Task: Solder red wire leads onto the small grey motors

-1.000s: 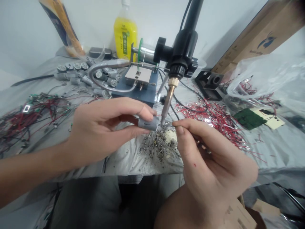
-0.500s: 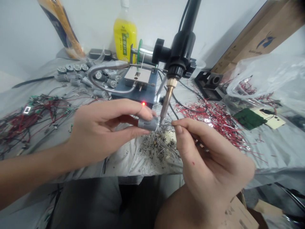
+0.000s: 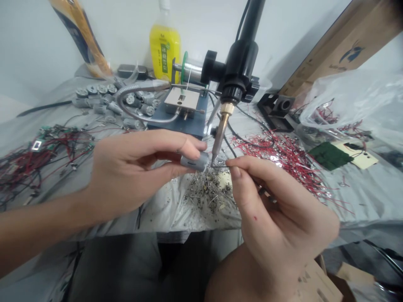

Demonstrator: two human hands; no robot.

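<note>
My left hand (image 3: pixel 126 167) pinches a small grey cylindrical motor (image 3: pixel 194 162) between thumb and fingers, its end turned toward the right. The fingers of my right hand (image 3: pixel 267 201) are closed on a thin dark wire (image 3: pixel 223 166) that reaches left toward the motor's end. Between the two hands, the tip of a stand-mounted soldering iron (image 3: pixel 220 134) comes down close to the wire's end. Whether tip, wire and motor touch is too small to tell. Behind my left hand stands a blue solder feeder (image 3: pixel 157 121) with a solder spool (image 3: pixel 192 70).
Solder crumbs (image 3: pixel 209 193) lie beneath the iron. Several grey motors (image 3: pixel 103 100) are heaped at the back left, before a yellow bottle (image 3: pixel 164 52). Wired boards (image 3: pixel 59 147) lie left; red wires (image 3: pixel 283 163), a black bracket (image 3: pixel 277 111) and a plastic bag (image 3: pixel 349 96) are right.
My left hand and the motor have shifted slightly left, away from the iron tip. The red light on the feeder no longer shows. My right hand has hardly moved.
</note>
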